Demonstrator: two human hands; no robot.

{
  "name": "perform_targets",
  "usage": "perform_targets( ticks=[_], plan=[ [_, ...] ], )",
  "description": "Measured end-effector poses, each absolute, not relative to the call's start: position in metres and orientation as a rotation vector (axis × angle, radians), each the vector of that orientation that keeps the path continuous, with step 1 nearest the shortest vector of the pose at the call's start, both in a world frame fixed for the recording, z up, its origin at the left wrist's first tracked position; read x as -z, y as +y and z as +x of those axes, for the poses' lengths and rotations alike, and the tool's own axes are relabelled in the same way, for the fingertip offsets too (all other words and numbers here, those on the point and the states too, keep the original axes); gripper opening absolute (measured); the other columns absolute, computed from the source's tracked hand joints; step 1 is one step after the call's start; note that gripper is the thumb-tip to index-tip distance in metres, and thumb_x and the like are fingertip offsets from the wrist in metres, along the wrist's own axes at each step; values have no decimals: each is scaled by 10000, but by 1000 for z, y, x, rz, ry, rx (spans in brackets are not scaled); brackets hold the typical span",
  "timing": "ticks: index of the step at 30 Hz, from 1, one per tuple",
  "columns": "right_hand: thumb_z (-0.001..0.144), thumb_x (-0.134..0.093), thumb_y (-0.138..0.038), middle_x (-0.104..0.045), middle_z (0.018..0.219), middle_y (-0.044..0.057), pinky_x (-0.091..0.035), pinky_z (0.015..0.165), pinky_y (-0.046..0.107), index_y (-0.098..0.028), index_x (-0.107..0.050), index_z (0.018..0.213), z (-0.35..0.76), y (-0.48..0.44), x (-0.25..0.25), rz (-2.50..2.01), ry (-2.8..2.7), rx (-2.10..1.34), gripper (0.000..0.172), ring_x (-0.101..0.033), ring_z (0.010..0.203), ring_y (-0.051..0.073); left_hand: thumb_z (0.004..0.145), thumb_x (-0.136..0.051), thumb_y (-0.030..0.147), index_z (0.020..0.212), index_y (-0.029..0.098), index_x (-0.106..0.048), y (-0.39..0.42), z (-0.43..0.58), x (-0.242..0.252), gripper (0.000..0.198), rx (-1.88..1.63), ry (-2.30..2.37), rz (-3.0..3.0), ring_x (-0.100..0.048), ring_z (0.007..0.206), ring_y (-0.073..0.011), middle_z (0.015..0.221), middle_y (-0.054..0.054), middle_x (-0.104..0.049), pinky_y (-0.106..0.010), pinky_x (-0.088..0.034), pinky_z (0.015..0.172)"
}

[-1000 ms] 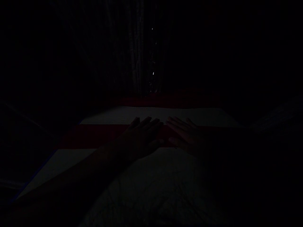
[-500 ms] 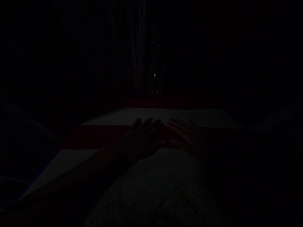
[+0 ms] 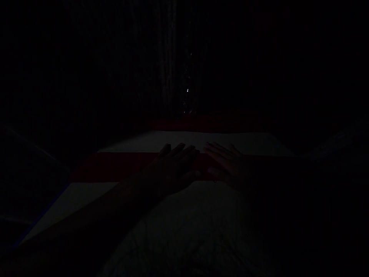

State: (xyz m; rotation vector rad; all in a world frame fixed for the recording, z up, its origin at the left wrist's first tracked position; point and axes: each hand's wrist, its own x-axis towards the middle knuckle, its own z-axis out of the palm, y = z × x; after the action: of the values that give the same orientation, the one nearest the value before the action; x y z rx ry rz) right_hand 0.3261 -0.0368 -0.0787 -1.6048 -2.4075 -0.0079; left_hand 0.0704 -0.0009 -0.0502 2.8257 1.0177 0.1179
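The view is very dark. My left hand lies palm down with fingers spread, over a red band that crosses a pale surface. Beside it, on the right, my right hand is also palm down with its fingers stretched out. Both sets of fingertips reach the paler strip beyond the band. A small gap separates the hands, and neither holds anything that I can see. Shadow hides most of the right forearm.
Along the far side runs another dark red strip. A thin blue edge borders the pale surface on the left. Behind, small bright glints show beside dim vertical folds. Darkness hides the rest.
Both hands keep practically the same flat pose and place. The view has shifted very slightly.
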Motion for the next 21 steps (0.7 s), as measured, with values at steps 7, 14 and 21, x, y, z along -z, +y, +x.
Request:
perform_targets(
  ticks=[7, 14, 21],
  plan=[
    [1026, -322, -579, -336, 1645, 51, -169, 1262, 616, -248, -398, 1568, 327, -36, 77, -1613, -2421, -19, 640, -283, 1541, 258, 1059, -229, 683, 1656, 214, -193, 0, 70, 49, 760, -100, 1019, 2824, -121, 1583, -303, 1692, -60, -161, -618, -92, 1257],
    [1029, -324, -586, -332, 1649, 39, -177, 1260, 615, -282, -378, 1580, 332, -34, 80, -1611, -2439, -41, 632, -280, 1542, 261, 1061, -228, 682, 1657, 221, -180, 0, 70, 49, 756, -107, 1007, 2823, -117, 1584, -293, 1693, -50, -151, -607, -101, 1260],
    [1017, -358, -570, -378, 1633, 42, -185, 1254, 621, -290, -424, 1558, 331, -36, 70, -1583, -2415, -19, 613, -318, 1525, 285, 1058, -209, 692, 1657, 233, -184, 0, 68, 52, 755, -140, 995, 2844, -128, 1582, -298, 1694, -37, -159, -610, -105, 1259]
  ],
)
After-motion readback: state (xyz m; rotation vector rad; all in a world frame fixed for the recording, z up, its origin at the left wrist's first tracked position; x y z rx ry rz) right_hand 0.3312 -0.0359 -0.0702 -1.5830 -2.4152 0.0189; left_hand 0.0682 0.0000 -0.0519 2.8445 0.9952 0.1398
